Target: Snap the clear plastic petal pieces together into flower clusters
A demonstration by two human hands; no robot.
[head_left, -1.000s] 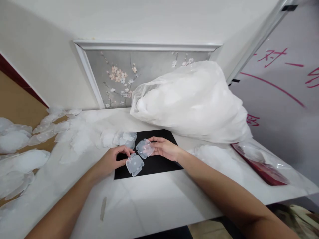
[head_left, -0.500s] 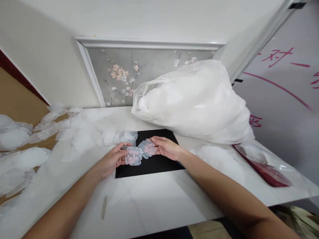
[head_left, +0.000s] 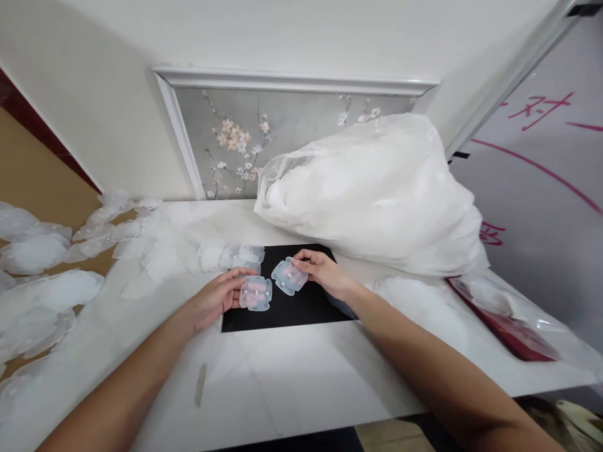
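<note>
Over a black mat (head_left: 301,311) on the white table, each of my hands holds one small translucent plastic piece with rounded corners. My left hand (head_left: 215,300) grips the left plastic piece (head_left: 255,293) by its left edge, with fingers showing through it. My right hand (head_left: 324,273) pinches the right plastic piece (head_left: 289,275) at its right edge. The two pieces sit side by side, almost touching. Just behind them lies a small stack of similar clear pieces (head_left: 245,255) at the mat's far left corner.
A big white plastic bag (head_left: 377,194), stuffed full, lies at the back right. Loose white pieces (head_left: 141,251) spread over the table's left side and beyond. A red flat item in clear wrap (head_left: 509,326) lies at the right. A framed flower picture (head_left: 264,138) leans on the wall.
My left hand lifted its piece from the mat's front up beside the right piece. Both hands then shifted slightly right and away, pieces held level.
</note>
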